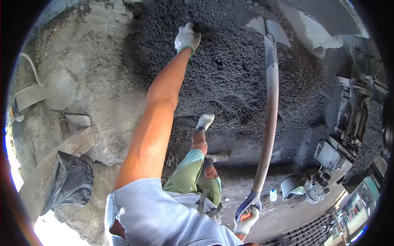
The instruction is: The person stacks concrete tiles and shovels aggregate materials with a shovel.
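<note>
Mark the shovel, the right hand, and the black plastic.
Shovel (272, 98), head view: mid-shaft.
Right hand (247, 224), head view: gloved middle of the hand.
Black plastic (74, 178), head view: middle of its crumpled surface.

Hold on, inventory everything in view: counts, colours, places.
Loose heap: one, dark grey, top centre
Shovel: one, brown shaft, right of centre
Plastic bag: one, black, lower left
Board: one, brownish, left
Small container: one, whitish, right of shovel
Machinery: count unclear, greyish, lower right
Ribbed items: count unclear, dark, bottom right
Shirt: one, light blue, bottom
Legs: two, green shorts, centre
Left hand: one, white glove, at the heap
Right hand: one, white glove, gripping shovel's handle
</note>
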Available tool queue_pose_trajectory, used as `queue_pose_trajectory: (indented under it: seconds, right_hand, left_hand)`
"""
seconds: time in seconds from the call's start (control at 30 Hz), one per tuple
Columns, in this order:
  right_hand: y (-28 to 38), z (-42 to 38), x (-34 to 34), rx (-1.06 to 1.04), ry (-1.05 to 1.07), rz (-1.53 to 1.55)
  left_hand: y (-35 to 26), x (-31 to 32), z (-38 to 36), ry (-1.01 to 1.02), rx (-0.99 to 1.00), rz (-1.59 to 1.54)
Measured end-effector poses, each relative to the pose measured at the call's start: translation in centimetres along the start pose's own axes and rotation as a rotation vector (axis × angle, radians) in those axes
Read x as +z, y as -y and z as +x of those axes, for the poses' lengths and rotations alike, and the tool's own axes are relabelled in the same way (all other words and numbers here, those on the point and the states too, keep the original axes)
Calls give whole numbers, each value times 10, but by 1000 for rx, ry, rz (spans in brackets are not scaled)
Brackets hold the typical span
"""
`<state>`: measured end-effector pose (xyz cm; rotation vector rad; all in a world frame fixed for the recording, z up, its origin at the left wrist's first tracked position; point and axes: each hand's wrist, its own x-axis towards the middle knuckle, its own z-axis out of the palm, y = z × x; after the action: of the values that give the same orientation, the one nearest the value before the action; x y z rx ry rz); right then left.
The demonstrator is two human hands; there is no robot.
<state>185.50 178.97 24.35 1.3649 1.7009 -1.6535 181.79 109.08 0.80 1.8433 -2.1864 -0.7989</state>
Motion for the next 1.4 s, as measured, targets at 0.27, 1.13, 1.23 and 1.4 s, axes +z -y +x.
queue_pose_trajectory:
  seconds: [0.27, 1.13, 1.23, 1.4]
  right_hand:
    - [16, -12, 13, 56, 45, -45]
    - [23, 48, -22, 28, 153, -112]
    - [13, 64, -36, 73, 284, -28]
    - [2, 25, -26, -11, 194, -3]
  left_hand:
    - [62, -32, -85, 140, -3, -39]
    - [338, -31, -466, 851, -151, 50]
    - [174, -44, -396, 793, -567, -601]
    - [-101, -29, -312, 894, -324, -1093]
